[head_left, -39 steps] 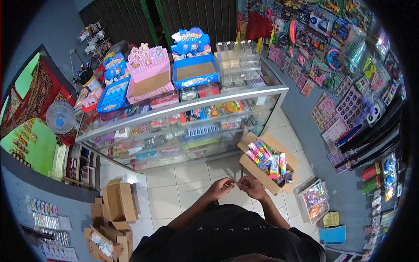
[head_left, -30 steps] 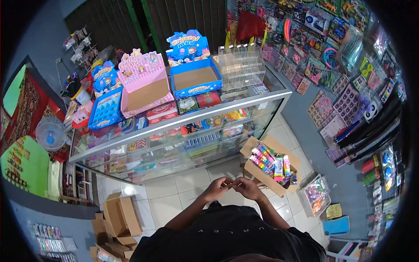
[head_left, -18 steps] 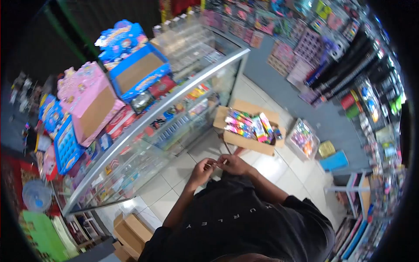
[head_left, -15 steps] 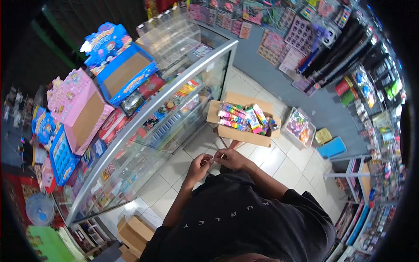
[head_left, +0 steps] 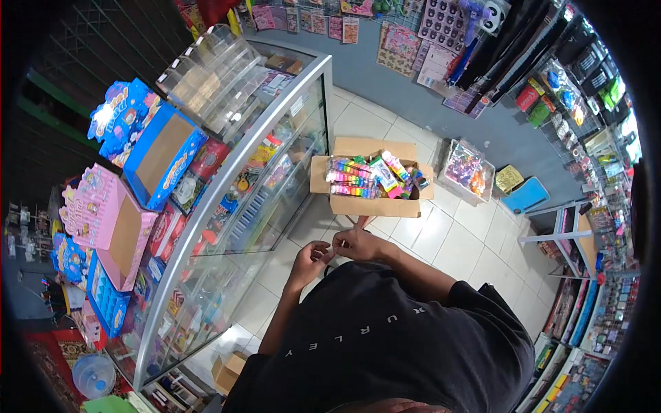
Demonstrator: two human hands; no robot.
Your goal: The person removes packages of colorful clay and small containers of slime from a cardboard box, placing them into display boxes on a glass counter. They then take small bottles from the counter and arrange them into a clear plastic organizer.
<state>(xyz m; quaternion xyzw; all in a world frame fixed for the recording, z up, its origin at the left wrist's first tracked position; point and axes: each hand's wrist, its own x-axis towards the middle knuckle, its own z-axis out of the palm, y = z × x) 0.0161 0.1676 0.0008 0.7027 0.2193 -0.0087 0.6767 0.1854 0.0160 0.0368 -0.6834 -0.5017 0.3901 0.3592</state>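
Both hands meet in front of the black shirt [head_left: 406, 330]. My left hand [head_left: 310, 263] has its fingers curled, with the fingertips near the other hand. Close against it, my right hand [head_left: 357, 245] is closed in a pinch. Something tiny and pale seems to be between the fingertips, too small to name. Beyond the hands stands an open cardboard box [head_left: 375, 206] holding colourful packs [head_left: 352, 177] and tubes.
A glass display case [head_left: 234, 275] runs along the left, with blue [head_left: 165, 155] and pink [head_left: 124, 237] display boxes on top. A clear bin [head_left: 468, 172] stands on the floor beyond the box. Goods hang on the right wall.
The view has shifted, so the display case and cardboard box appear further left. The hands stay together at nearly the same place in front of the shirt.
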